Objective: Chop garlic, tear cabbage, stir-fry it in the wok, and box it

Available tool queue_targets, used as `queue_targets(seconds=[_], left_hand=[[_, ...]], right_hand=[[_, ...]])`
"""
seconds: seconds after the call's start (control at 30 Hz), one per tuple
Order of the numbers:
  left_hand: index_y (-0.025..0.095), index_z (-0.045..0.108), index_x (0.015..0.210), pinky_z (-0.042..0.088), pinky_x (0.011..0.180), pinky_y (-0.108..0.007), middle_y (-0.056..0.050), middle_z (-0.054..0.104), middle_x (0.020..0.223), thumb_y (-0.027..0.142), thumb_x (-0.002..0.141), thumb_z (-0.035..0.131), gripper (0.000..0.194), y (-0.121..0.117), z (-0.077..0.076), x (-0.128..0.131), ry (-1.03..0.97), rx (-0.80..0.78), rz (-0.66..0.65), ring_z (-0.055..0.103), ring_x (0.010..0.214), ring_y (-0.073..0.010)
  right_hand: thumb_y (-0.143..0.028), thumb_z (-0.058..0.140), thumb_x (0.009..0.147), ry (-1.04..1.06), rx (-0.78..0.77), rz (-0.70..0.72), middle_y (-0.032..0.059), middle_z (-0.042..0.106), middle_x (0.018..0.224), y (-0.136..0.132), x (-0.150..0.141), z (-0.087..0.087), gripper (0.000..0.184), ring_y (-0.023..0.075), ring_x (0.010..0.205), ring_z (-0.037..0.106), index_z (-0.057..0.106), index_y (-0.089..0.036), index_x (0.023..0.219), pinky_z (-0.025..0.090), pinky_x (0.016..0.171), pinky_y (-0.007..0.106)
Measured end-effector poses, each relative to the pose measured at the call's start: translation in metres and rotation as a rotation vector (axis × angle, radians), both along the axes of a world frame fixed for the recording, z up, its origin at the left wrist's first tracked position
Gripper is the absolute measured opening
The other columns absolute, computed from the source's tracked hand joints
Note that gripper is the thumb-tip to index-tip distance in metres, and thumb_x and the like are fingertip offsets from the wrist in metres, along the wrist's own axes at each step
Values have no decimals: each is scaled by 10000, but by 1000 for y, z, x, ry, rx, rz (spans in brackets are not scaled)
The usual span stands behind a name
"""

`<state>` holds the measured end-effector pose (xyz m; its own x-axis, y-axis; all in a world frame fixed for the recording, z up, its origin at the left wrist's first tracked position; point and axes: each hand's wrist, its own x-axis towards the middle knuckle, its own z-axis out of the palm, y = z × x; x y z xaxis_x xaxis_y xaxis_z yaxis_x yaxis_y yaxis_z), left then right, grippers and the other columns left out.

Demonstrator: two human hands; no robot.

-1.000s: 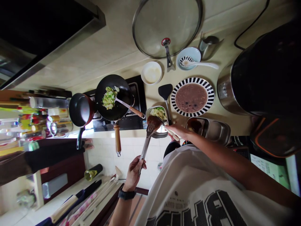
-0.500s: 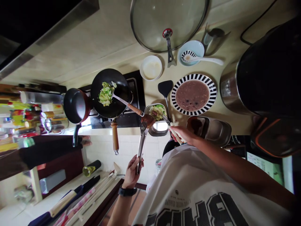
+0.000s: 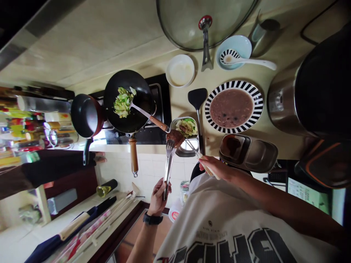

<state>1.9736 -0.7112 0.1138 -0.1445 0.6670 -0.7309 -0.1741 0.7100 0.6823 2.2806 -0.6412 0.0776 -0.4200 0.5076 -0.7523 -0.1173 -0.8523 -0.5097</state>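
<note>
My left hand [image 3: 159,193] is closed around metal tongs [image 3: 168,166], whose slotted tips pinch a brown piece of cooked meat [image 3: 175,138]. The meat hangs over the near left edge of a divided metal tray [image 3: 189,148]. Cut meat and green vegetables [image 3: 187,127] lie in the tray's far compartment. In my right hand [image 3: 215,166] are scissors [image 3: 195,150] with pale handles, their thin blades pointing at the meat's right side. Whether the blades touch it I cannot tell. My fingers partly hide the handles.
A wok [image 3: 142,82] on the stove holds chopped vegetables and a wooden-handled spatula [image 3: 156,122]. A smaller pan [image 3: 85,117] stands left. Beyond the tray lie a black spatula [image 3: 197,98], a striped plate [image 3: 206,106] of reddish porridge and a white bowl [image 3: 180,71]. Another divided tray [image 3: 261,155] sits right.
The scissors' blades have come nearer the meat and look more spread. My left hand and the tongs have shifted slightly rightward. The whole view has moved a little.
</note>
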Motion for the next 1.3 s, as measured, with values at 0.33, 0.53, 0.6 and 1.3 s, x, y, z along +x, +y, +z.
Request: queue_targets(seconds=[0.33, 0.53, 0.6, 1.3], left_hand=[[179, 737, 884, 447, 607, -251, -28, 674, 765, 439, 758, 850, 310, 5, -5, -3, 66, 41, -91, 570, 612, -114], [167, 734, 916, 442, 617, -248, -26, 667, 777, 421, 795, 824, 295, 11, -3, -9, 124, 80, -156, 560, 616, -106], [164, 732, 925, 434, 606, -243, -22, 664, 778, 422, 797, 822, 302, 13, -2, -10, 127, 84, -169, 552, 609, -100], [164, 720, 962, 398, 578, -239, -22, 659, 784, 400, 829, 799, 283, 18, 4, -15, 104, 45, -223, 537, 593, -98]], right_hand=[[-545, 534, 934, -39, 68, 70, 18, 613, 725, 28, -3, 9, 386, 125, 616, 498, 591, -195, 781, 355, 579, 256], [-604, 575, 899, -58, 118, 81, 13, 606, 661, 35, -4, 3, 432, 133, 605, 536, 559, -203, 740, 369, 559, 249], [-633, 562, 898, -69, 144, 94, 13, 607, 652, 34, -4, 0, 459, 138, 613, 555, 545, -204, 735, 377, 551, 246], [-543, 593, 907, 44, -11, 56, 11, 618, 678, 41, 2, -11, 369, 108, 552, 528, 560, -194, 791, 407, 482, 216]])
